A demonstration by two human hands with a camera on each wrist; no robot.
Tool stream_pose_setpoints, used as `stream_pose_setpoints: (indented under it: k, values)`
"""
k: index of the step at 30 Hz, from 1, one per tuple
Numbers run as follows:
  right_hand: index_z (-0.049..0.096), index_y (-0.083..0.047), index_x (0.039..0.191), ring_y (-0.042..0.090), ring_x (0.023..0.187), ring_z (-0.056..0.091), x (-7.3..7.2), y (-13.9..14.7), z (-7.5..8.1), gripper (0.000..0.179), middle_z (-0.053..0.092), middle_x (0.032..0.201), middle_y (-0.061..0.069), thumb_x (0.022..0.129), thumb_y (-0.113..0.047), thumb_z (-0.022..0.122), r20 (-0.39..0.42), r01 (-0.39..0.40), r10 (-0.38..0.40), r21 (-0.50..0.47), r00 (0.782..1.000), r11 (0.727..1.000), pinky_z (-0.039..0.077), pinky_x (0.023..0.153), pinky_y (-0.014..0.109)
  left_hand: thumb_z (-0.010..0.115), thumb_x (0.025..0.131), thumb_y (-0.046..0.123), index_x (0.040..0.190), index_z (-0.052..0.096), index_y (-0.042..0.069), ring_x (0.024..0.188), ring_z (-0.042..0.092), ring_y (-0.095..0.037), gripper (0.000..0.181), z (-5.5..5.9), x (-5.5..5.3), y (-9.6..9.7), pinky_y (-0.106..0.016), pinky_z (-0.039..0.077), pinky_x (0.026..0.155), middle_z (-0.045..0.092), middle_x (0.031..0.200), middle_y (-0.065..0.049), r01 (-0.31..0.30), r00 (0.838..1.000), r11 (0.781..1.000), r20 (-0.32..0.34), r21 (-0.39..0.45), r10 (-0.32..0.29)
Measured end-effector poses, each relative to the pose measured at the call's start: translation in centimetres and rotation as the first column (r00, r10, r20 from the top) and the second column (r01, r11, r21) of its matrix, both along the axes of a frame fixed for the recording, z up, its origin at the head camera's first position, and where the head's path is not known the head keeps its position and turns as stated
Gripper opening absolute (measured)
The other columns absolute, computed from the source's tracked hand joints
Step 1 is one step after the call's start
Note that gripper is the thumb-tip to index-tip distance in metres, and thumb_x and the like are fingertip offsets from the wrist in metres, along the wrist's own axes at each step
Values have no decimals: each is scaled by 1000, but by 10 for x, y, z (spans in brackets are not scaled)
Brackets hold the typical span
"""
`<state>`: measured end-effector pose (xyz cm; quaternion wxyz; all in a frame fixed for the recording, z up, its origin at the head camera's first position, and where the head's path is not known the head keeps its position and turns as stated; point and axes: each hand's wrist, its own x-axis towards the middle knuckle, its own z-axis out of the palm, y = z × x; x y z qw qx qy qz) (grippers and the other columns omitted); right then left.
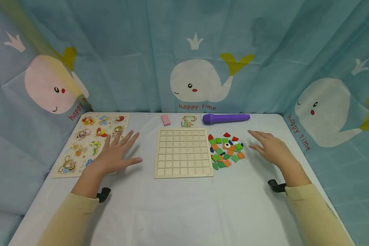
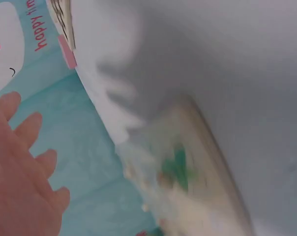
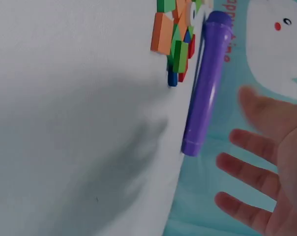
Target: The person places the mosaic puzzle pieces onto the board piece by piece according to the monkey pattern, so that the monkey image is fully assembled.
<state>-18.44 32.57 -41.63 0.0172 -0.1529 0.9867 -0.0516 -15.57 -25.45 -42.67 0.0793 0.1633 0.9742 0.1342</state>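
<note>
My left hand [image 1: 112,155] is spread with straight fingers above the table, overlapping the insect puzzle board [image 1: 90,147] in the head view. Nothing is in it. To the right, my right hand [image 1: 272,148] hovers with extended fingers and holds nothing; its shadow falls on the cloth in the right wrist view. Between the hands lies a square wooden grid board [image 1: 184,152], its cells bare. Beside that board, nearest my right hand, is a loose pile of colored tiles [image 1: 226,152] in green, orange, red and blue, one bearing an eye.
Along the back edge sit a pink block [image 1: 165,120], a small pattern card [image 1: 189,121] and a purple toy microphone [image 1: 226,118]. Blue curtains [image 1: 126,68] printed with whales enclose the white table [image 1: 178,212] at the back and sides.
</note>
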Motion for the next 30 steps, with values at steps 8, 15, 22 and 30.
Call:
stream_pose_setpoints:
  k: [8,15,22,30]
  values:
    - [60,-9,140,40,115,61,-18,-8,-19,41,68,127,19,100,-11,62,124,92,-76,-124,989,988,48,100,62,73,87,57,164,16,22,156,-1,-41,102,-17,-22,22,-67,-6,121,13,171,-9,21,994,976,97,216,-43]
    - [62,-3,136,33,101,61,-29,-15,-37,40,69,118,18,98,-14,65,228,173,-121,-222,966,960,52,90,53,75,89,47,162,23,15,157,-1,-41,95,-31,-35,37,-66,2,122,13,170,-13,-31,975,942,218,334,-45]
    - [67,-3,130,29,93,56,-33,-20,-50,37,66,111,17,97,-20,68,234,239,-178,-267,956,934,51,81,43,75,90,41,161,27,13,155,-4,-46,91,-47,-39,52,-69,-4,120,11,169,-18,18,973,941,209,339,-94]
    - [71,-6,121,29,90,59,-33,-23,-55,31,68,104,14,96,-24,70,177,264,-217,-308,960,914,51,78,43,71,92,43,161,27,15,155,-7,-45,87,-56,-39,59,-67,-9,120,12,169,-18,-10,972,964,229,266,-53]
